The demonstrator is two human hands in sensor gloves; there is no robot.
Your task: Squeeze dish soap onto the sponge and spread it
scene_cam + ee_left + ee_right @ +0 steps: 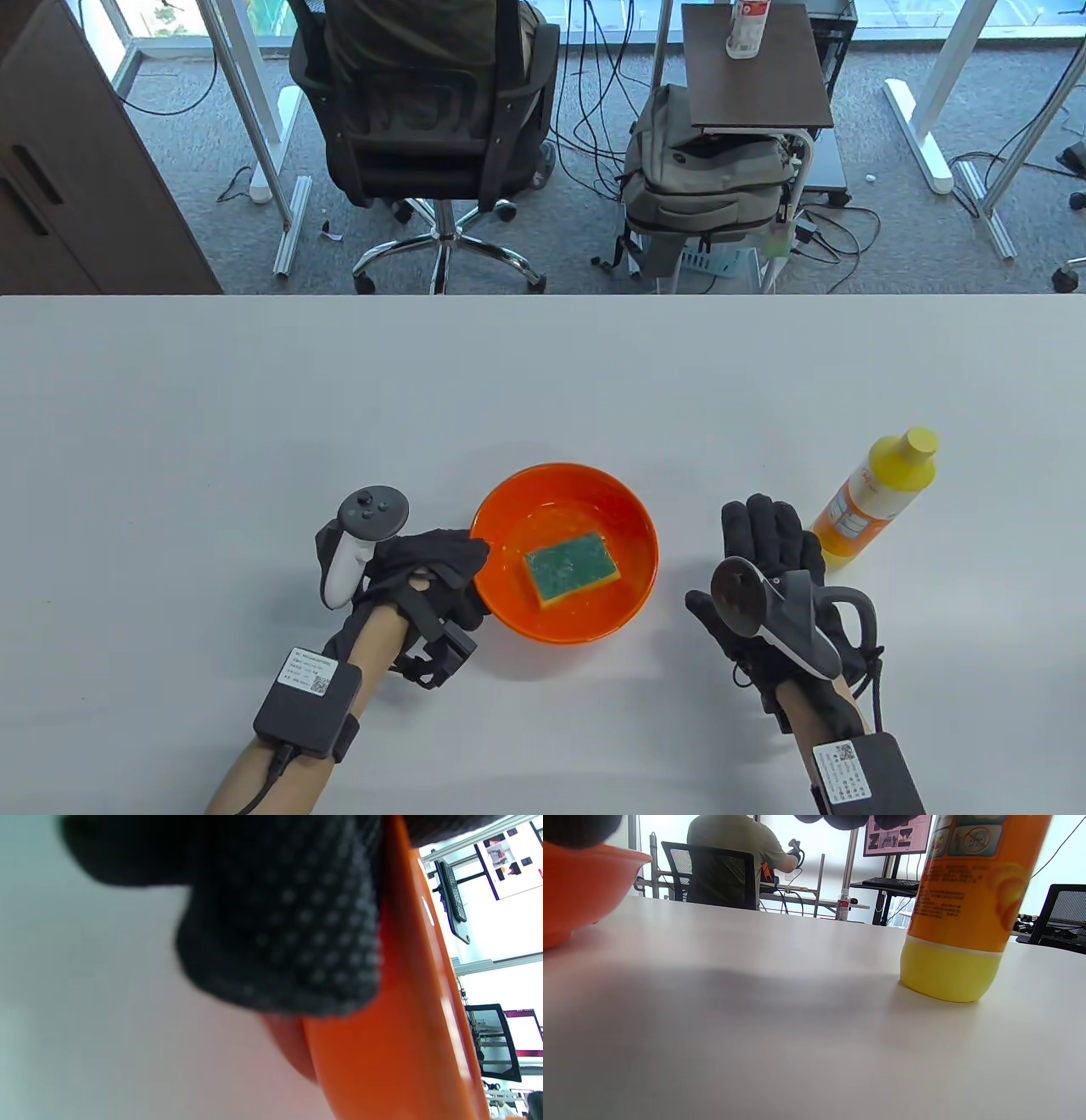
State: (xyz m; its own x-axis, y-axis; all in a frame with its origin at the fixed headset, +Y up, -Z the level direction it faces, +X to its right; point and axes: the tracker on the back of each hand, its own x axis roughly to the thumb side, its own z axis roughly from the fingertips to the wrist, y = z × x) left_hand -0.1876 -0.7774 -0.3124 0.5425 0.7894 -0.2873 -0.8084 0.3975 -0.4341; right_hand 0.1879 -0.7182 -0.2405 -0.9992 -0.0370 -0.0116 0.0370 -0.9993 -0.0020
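A green-topped yellow sponge [570, 570] lies inside an orange bowl [625, 514] near the table's front middle. My left hand [441, 564] holds the bowl's left rim; in the left wrist view its gloved fingers [288, 925] press on the bowl's outer wall [394, 1027]. A yellow dish soap bottle [874, 499] with a yellow cap stands upright to the right. My right hand [768, 543] lies flat and empty, fingers extended, just left of the bottle and apart from it. The bottle's base shows close in the right wrist view [950, 967].
The white table [254, 407] spreads wide to the left and back. Beyond its far edge are an office chair [424, 127], a backpack [704, 170] and cables on the floor.
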